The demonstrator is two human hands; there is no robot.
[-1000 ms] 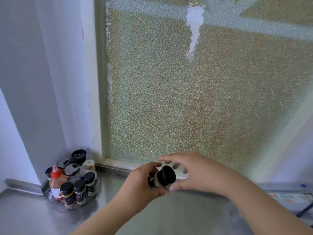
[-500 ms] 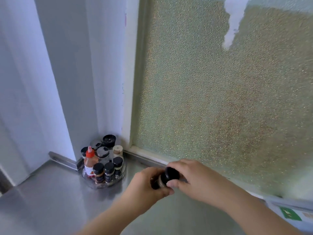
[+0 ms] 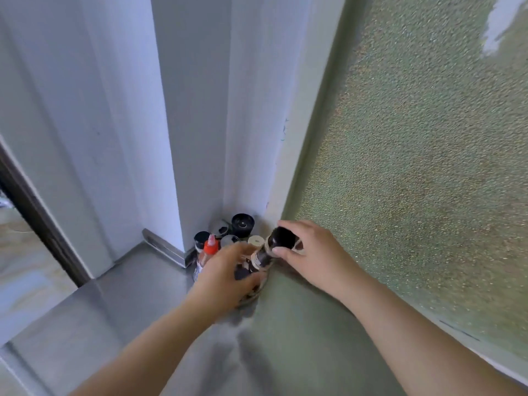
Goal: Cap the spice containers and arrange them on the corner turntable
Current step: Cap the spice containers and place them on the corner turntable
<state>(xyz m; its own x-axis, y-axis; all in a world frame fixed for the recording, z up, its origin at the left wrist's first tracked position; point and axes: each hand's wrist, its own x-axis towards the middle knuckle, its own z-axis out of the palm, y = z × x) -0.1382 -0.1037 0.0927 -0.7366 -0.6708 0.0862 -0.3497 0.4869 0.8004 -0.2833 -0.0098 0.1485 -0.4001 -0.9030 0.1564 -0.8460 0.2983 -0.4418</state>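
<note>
Nearest the camera, two bare forearms reached over the brushed steel countertop [image 3: 137,284] twd the corner. The left hand [image 3: 225,277] hung low over the front of the round clear turntable [image 3: 251,299], fingers bent down among the jars there; the blur hid whether it gripped anything, so can't tell. The right hand [image 3: 311,252] pinched the black screw cap [image 3: 281,238] of a small glass spice jar w/ a pale label [image 3: 260,258], thumb in front, fingers curled behind. That jar was tilted, cap up-right, base pointing down-left twd the left hand, just above the turntable's right side and not yet set down, apparently already capped. Judged: jar prob light and rigid, smooth glass so slippery and breakable if knocked; the ribbed cap gave decent purchase, but a hold round the body would be safer if the cap wasn't fully tight. Just beyond stood the packed turntable items: a red-nozzle squeeze bottle [image 3: 211,247], a cream-lidded jar [image 3: 255,240], a black-lidded jar [image 3: 201,237], and a larger black-topped grinder-like container [image 3: 243,222] at the back. Farthest were the white corner wall [image 3: 200,110] and the frosted textured glass pane [image 3: 428,167].
</note>
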